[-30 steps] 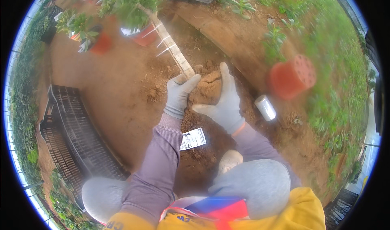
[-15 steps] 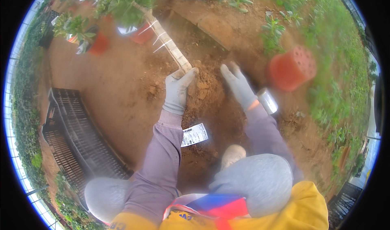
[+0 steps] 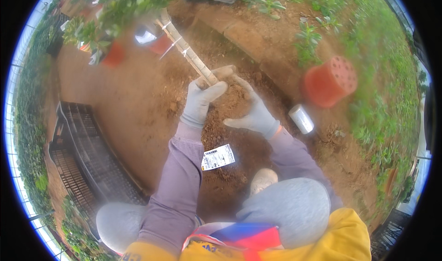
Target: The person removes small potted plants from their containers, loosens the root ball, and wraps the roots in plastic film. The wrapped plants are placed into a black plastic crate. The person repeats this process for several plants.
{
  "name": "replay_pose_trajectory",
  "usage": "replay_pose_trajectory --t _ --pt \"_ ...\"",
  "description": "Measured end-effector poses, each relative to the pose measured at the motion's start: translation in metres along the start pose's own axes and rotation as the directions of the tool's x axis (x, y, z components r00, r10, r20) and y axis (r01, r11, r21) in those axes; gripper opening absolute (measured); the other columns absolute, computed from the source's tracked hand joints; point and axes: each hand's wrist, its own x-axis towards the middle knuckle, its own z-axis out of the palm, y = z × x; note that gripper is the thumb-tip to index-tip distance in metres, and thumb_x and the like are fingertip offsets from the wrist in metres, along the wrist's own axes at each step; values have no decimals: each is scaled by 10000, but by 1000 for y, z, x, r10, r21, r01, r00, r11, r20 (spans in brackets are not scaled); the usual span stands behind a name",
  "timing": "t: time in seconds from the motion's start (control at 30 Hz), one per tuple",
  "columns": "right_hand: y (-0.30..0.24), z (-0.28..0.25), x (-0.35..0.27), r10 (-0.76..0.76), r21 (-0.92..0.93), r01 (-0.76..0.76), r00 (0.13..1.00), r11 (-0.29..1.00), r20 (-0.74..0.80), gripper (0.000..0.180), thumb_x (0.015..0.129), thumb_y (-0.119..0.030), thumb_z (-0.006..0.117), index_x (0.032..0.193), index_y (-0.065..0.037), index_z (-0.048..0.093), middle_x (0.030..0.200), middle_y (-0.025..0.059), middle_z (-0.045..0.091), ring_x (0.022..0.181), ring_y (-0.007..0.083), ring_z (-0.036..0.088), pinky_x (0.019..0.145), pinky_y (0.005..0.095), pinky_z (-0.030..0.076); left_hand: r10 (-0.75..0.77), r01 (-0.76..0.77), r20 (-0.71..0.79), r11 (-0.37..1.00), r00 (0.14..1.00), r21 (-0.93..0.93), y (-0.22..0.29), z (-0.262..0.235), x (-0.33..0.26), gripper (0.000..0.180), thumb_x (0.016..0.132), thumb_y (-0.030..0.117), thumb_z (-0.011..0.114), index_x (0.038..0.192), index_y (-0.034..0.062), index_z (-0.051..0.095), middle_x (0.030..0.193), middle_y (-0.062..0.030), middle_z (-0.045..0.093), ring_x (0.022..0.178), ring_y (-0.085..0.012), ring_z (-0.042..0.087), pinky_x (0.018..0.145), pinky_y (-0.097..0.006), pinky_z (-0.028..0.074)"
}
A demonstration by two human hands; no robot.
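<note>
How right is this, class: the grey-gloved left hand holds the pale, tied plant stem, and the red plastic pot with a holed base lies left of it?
Only the side is wrong: the head view shows the holed red plastic pot right of the pale stem.

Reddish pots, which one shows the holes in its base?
The right-hand pot; its holed base is visible, while the two upper-left pots show no holes.

Brown soil, label (printed), white cylinder, black crate
</note>
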Motion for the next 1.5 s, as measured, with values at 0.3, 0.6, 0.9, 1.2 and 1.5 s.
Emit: replay_pose_trajectory --t 0.3,0.6,0.9,1.2,1.5 --pt "10 21 -7 -226 -643 -18 928 765 -295 422 876 -249 733 1202 -14 603 1117 107 611 1031 235 600 895 330 488 15 -1 -294 999 956 47 -22 1 5 186 857 71 743 1021 -16 731 903 -52 726 754 -79 621 690 -201 485" --pt "24 -26 4 251 -268 -363 893 893 -373 363 938 -179 672 1242 7 603 1241 114 631 1167 199 572 1024 310 431 41 71 -342 948 939 309 -13 -2 7 199 839 132 779 967 -15 738 816 -38 723 626 -65 597 546 -192 431" --pt "0 -1 -19 91 -89 -104 987 991 -134 1054 657 -178 901 1512 -15 306 1444 146 463 1329 252 457 1111 366 373 10 59 -228 953 974 295 -23 17 6 488 902 413 730 1139 -13 704 1169 -141 683 1042 -195 634 925 -313 487" --pt "-15 -17 6 57 559 -117 991 821 124 921 752 -243 833 1505 -40 342 1424 139 494 1285 240 512 1068 368 431 104 -221 319 907 942 358 12 14 8 864 798 637 715 1378 13 569 1589 -179 318 1467 -283 287 1198 -442 212" --pt "-14 -37 -59 15 -694 -140 983 707 -183 979 727 -493 836 1490 -51 411 1425 233 452 1325 346 458 1096 445 390 -32 27 22 978 999 206 -16 13 1 311 925 173 632 1184 9 676 1109 -76 707 799 -70 565 853 -238 469"
